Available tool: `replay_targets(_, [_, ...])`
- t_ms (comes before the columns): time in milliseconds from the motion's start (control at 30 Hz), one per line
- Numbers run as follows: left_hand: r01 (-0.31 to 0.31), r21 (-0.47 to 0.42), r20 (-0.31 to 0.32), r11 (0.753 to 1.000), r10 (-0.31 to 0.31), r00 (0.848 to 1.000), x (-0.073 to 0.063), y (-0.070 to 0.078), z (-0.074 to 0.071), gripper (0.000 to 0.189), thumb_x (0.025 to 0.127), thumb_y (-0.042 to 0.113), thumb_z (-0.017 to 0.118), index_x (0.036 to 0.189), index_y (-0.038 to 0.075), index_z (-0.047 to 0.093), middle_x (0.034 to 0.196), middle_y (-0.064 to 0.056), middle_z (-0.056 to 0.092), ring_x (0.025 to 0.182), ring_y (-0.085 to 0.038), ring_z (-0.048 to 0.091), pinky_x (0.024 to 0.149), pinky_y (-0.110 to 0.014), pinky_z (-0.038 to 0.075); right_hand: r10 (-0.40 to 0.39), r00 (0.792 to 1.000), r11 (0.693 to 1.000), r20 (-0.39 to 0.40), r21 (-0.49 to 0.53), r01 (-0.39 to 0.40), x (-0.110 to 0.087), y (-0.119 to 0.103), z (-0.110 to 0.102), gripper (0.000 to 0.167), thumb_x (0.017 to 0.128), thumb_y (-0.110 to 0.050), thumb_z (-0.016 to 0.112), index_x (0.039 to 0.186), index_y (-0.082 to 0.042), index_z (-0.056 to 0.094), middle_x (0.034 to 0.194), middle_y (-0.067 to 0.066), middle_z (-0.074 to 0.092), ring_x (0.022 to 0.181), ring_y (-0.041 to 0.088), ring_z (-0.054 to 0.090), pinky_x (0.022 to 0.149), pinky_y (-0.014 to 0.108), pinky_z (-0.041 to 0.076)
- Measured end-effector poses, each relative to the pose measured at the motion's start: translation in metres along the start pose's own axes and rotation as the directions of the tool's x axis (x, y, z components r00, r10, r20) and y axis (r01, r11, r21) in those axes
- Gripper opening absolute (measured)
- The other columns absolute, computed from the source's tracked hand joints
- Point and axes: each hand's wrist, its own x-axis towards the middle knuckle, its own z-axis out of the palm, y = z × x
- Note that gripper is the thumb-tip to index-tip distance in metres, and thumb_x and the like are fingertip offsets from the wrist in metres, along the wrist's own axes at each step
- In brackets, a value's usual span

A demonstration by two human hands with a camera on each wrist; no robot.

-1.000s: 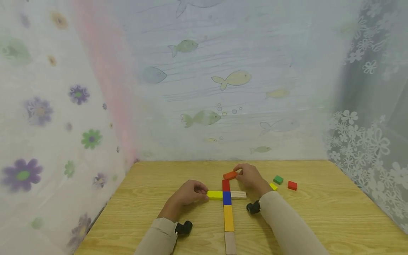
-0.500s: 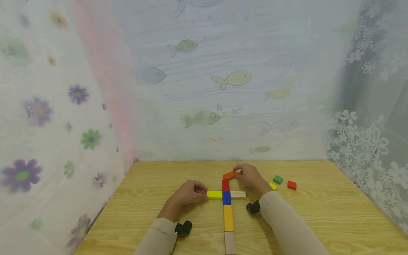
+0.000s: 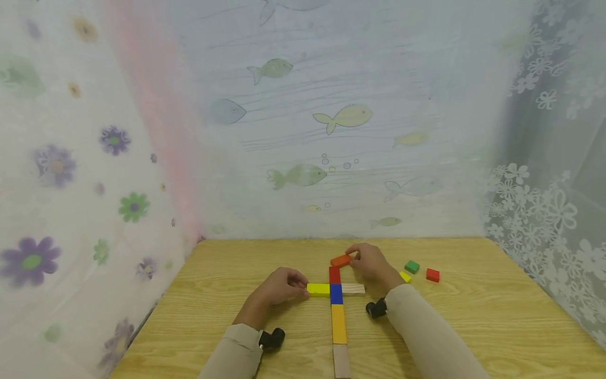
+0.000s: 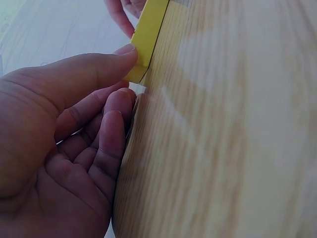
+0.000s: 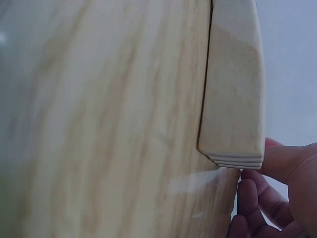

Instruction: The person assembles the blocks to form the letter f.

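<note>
My left hand (image 3: 281,287) pinches the outer end of a yellow block (image 3: 318,289) lying on the table; in the left wrist view its thumb (image 4: 101,72) presses the block's near side. Beyond a red block (image 3: 334,275), my right hand (image 3: 371,261) grips the right end of an orange block (image 3: 340,260), which lies at a slant. A blue block (image 3: 336,294) joins the yellow one, the red one and a plain wooden block (image 3: 353,289) in a cross. In the right wrist view the plain block (image 5: 233,89) partly hides the right hand (image 5: 277,193).
Toward me the line continues with an amber block (image 3: 339,323) and a pale wooden block (image 3: 341,360). Right of the right hand lie a green block (image 3: 412,267), a small red block (image 3: 433,275) and a yellow block (image 3: 404,277) partly behind the wrist. Patterned curtains surround the table (image 3: 213,326).
</note>
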Motion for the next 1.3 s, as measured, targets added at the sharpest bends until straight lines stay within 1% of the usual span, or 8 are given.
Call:
replay_targets(100, [0.007, 0.003, -0.002, 1.0, -0.007, 1.0, 0.0, -0.001, 0.0, 0.025, 0.089, 0.018, 0.083, 0.11, 0.008, 0.075, 0.094, 0.001, 0.07, 0.085, -0.014, 0.062, 0.081, -0.029, 0.054, -0.002, 1.0, 1.0, 0.0, 0.0, 0.002, 0.0, 0.001, 0.001, 0.032, 0.097, -0.008, 0.067, 0.129, -0.008, 0.07, 0.1, 0.008, 0.073, 0.082, 0.02, 0.064, 0.075, 0.037, 0.056])
replay_targets(233, [0.009, 0.002, -0.004, 1.0, -0.009, 1.0, -0.001, -0.003, 0.0, 0.025, 0.089, 0.019, 0.084, 0.109, 0.008, 0.075, 0.094, 0.001, 0.069, 0.085, -0.015, 0.063, 0.081, -0.03, 0.054, 0.019, 1.0, 0.999, 0.01, 0.028, -0.019, -0.001, 0.0, 0.003, 0.032, 0.097, -0.009, 0.067, 0.129, -0.009, 0.07, 0.099, 0.009, 0.071, 0.081, 0.019, 0.062, 0.074, 0.036, 0.055])
replay_targets(400, [0.015, -0.009, -0.005, 1.0, -0.016, 1.0, -0.002, -0.004, 0.0, 0.024, 0.088, 0.018, 0.084, 0.108, 0.008, 0.075, 0.093, 0.0, 0.069, 0.084, -0.015, 0.062, 0.081, -0.03, 0.054, 0.031, 0.999, 0.999, 0.023, 0.04, -0.032, -0.003, -0.001, 0.002, 0.036, 0.097, -0.008, 0.067, 0.133, -0.009, 0.068, 0.102, 0.009, 0.072, 0.085, 0.02, 0.064, 0.079, 0.039, 0.057])
replay_targets(600, [0.017, -0.016, -0.006, 1.0, -0.017, 1.0, -0.005, -0.004, 0.0, 0.025, 0.087, 0.018, 0.085, 0.108, 0.008, 0.075, 0.093, 0.0, 0.069, 0.085, -0.015, 0.062, 0.081, -0.03, 0.053, 0.012, 1.0, 1.0, 0.028, 0.0, -0.012, -0.003, 0.0, -0.001, 0.046, 0.096, -0.009, 0.071, 0.141, -0.008, 0.062, 0.098, 0.005, 0.073, 0.086, 0.019, 0.066, 0.086, 0.044, 0.058])
replay_targets(700, [0.023, -0.025, -0.008, 0.999, -0.024, 1.0, -0.005, -0.004, 0.0, 0.025, 0.087, 0.018, 0.085, 0.107, 0.008, 0.075, 0.093, -0.001, 0.069, 0.085, -0.016, 0.062, 0.081, -0.03, 0.053, -0.013, 1.0, 1.0, 0.025, -0.009, 0.013, -0.003, 0.0, -0.004, 0.047, 0.096, -0.009, 0.07, 0.142, -0.007, 0.061, 0.097, 0.005, 0.072, 0.086, 0.02, 0.067, 0.084, 0.044, 0.058])
replay_targets(933, [0.033, -0.033, -0.013, 0.999, -0.033, 0.999, -0.007, -0.004, -0.001, 0.026, 0.087, 0.018, 0.085, 0.107, 0.008, 0.075, 0.093, -0.002, 0.069, 0.085, -0.016, 0.062, 0.081, -0.029, 0.053, -0.059, 0.998, 0.998, -0.027, -0.021, 0.058, -0.01, 0.003, -0.016, 0.04, 0.098, -0.015, 0.069, 0.138, -0.007, 0.065, 0.115, 0.016, 0.071, 0.104, 0.032, 0.069, 0.087, 0.047, 0.058])
replay_targets(1100, [0.046, -0.053, -0.004, 0.998, -0.046, 0.999, -0.006, -0.003, -0.001, 0.027, 0.087, 0.02, 0.085, 0.109, 0.009, 0.074, 0.094, -0.002, 0.069, 0.086, -0.016, 0.062, 0.081, -0.028, 0.053, -0.077, 0.993, 0.997, -0.092, 0.016, 0.079, -0.024, 0.01, -0.028, 0.038, 0.099, -0.018, 0.07, 0.135, -0.007, 0.068, 0.12, 0.019, 0.07, 0.107, 0.035, 0.069, 0.088, 0.05, 0.058])
replay_targets(1300, [0.016, -0.053, 0.011, 0.998, -0.016, 1.0, 0.0, -0.003, 0.0, 0.028, 0.088, 0.019, 0.084, 0.111, 0.007, 0.074, 0.096, -0.002, 0.069, 0.087, -0.016, 0.062, 0.083, -0.03, 0.054, -0.032, 0.981, 0.995, -0.192, 0.082, 0.049, -0.048, 0.021, -0.044, 0.035, 0.1, -0.021, 0.07, 0.134, -0.012, 0.07, 0.122, 0.018, 0.069, 0.109, 0.036, 0.067, 0.084, 0.05, 0.058])
